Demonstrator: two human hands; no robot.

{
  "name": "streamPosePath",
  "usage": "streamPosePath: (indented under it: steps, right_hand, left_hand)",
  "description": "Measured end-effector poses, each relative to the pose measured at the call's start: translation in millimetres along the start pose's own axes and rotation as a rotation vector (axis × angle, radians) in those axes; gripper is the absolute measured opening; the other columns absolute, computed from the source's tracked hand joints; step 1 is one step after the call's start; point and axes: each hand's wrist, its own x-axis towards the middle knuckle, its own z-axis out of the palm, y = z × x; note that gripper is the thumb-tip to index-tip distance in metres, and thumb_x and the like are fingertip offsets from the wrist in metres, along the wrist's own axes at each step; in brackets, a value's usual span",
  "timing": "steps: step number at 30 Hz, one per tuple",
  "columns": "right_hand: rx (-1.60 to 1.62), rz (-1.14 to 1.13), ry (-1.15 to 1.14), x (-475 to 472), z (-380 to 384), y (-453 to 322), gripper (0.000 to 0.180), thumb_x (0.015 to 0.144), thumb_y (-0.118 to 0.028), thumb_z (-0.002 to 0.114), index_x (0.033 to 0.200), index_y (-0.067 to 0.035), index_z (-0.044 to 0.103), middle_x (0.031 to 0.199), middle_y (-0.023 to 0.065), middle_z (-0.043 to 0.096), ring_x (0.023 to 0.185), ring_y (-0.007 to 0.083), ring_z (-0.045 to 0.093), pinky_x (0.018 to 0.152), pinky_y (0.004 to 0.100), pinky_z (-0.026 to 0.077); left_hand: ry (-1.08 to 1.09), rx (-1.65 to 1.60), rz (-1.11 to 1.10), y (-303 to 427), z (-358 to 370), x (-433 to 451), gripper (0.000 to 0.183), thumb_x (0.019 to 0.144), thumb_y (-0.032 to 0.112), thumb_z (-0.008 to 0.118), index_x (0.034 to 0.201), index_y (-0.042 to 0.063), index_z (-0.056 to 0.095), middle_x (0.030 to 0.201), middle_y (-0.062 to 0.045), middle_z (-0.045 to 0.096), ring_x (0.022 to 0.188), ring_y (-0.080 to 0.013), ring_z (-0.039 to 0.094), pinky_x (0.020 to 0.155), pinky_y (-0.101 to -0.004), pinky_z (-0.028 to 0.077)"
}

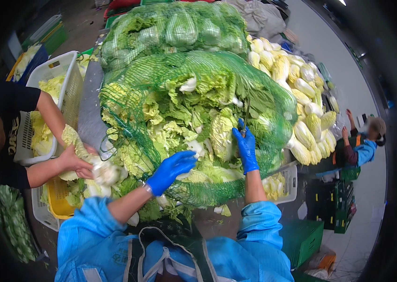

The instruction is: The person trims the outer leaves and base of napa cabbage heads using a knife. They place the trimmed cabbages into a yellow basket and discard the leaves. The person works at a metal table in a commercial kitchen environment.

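Observation:
My left hand (173,169), in a blue glove, reaches over loose cabbage leaves with its fingers extended. Nothing shows in its grasp, and its fingertips are beside a white leaf base (196,148). My right hand (247,146), also gloved in blue, grips a knife (247,112) whose blade points away from me. Between and just beyond the hands lies a napa cabbage (223,133) with pale yellow-green leaves. Around it spreads a green mesh sack (198,61), its mouth open towards me, full of leaves and cabbages.
A second full mesh sack (180,30) lies behind. Trimmed cabbages (304,88) are heaped at right, above a white crate (291,183). On the left, a co-worker's hands (75,160) hold a cabbage (105,172) near a white basket (70,95) and yellow crate (57,197). Another person (360,144) stands far right.

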Motion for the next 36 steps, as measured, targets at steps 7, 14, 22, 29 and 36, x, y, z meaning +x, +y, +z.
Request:
streamPosePath:
  steps: [7, 14, 22, 29, 36]
  right_hand:
    - [0.182, 0.272, 0.189, -59, -15, 51, 0.047, 0.083, -0.021, 0.064, 0.124, -0.001, 0.052, 0.11, 0.0074, 0.059, 0.094, 0.0164, 0.055, 0.085, 0.0296, 0.042]
    - [0.506, 0.334, 0.144, -60, -6, 67, 0.04, 0.086, -0.023, 0.06, 0.122, -0.005, 0.053, 0.087, 0.0029, 0.06, 0.052, 0.0109, 0.049, 0.037, 0.0266, 0.037]
    - [0.439, 0.196, 0.028, -109, -15, 10, 0.042, 0.09, -0.022, 0.051, 0.125, 0.0, 0.047, 0.105, 0.0127, 0.06, 0.074, 0.0158, 0.058, 0.057, 0.0266, 0.044]
    - [0.523, -0.039, -0.251, -146, 23, -103, 0.044, 0.085, -0.016, 0.052, 0.12, 0.009, 0.044, 0.11, 0.025, 0.057, 0.085, 0.0276, 0.062, 0.077, 0.0377, 0.051]
    - [0.334, 0.456, -0.907, -232, 164, -136, 0.033, 0.088, -0.02, 0.056, 0.118, -0.004, 0.054, 0.088, 0.0061, 0.065, 0.054, 0.0071, 0.05, 0.048, 0.0197, 0.039]
  left_hand:
    - [0.303, 0.514, 0.152, -23, 19, 150, 0.089, 0.073, 0.049, 0.069, 0.137, 0.001, 0.03, 0.138, -0.022, 0.034, 0.127, -0.0319, 0.037, 0.104, -0.037, 0.031]
    - [0.22, 0.979, -0.087, -33, 28, 211, 0.114, 0.056, 0.07, 0.066, 0.135, -0.003, 0.03, 0.134, -0.025, 0.039, 0.12, -0.037, 0.044, 0.1, -0.044, 0.034]
    - [0.251, 1.017, 0.756, 38, 58, 81, 0.069, 0.058, 0.023, 0.069, 0.122, 0.012, 0.047, 0.098, -0.015, 0.051, 0.088, -0.0369, 0.052, 0.077, -0.0446, 0.043]
    - [0.618, 0.346, 0.699, 91, -35, -91, 0.069, 0.064, 0.014, 0.081, 0.121, 0.002, 0.045, 0.117, -0.01, 0.054, 0.107, -0.0183, 0.053, 0.092, -0.0347, 0.045]
    - [1.222, -0.278, 0.473, -30, -153, -246, 0.037, 0.075, 0.003, 0.064, 0.111, -0.001, 0.055, 0.105, -0.009, 0.061, 0.093, -0.0186, 0.059, 0.084, -0.0304, 0.047]
